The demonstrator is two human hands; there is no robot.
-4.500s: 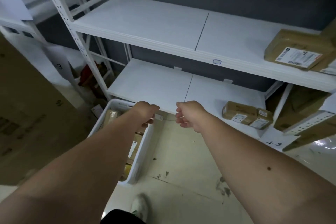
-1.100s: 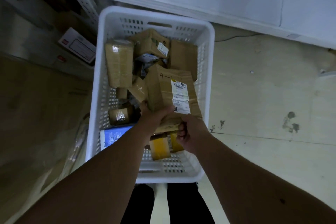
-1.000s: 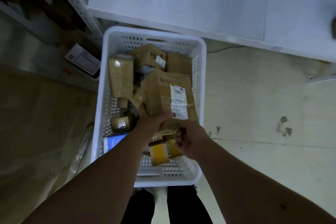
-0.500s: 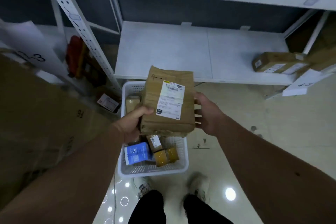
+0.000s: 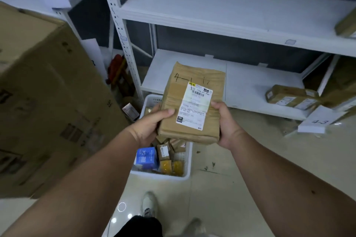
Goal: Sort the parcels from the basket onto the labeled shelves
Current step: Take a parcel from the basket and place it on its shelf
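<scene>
From the head camera I see both hands holding a brown parcel [image 5: 192, 102] in the air above the basket [image 5: 187, 161]. My left hand [image 5: 149, 126] grips its near left edge, thumb curled over the top face; my right hand [image 5: 224, 121] clasps the near right edge, fingers wrapped beneath. The parcel carries a white shipping label [image 5: 194, 106], and "4-1" is handwritten in dark marker near its far end.

The white basket sits on the floor directly below the parcel, against the foot of a white rack [image 5: 123, 31]. In it I see a blue box [image 5: 146, 158], small brown parcels and yellow packets [image 5: 170, 166].

Beyond the held parcel lies the lower shelf [image 5: 248, 86], with two taped brown boxes [image 5: 290, 97] at its right end. The upper shelf [image 5: 212, 7] carries another brown box [image 5: 346, 23] at the frame's right edge. A white tag marked "4-3" [image 5: 318, 121] hangs near the lower shelf's right corner. A large carton [image 5: 44, 98] fills the left side.
</scene>
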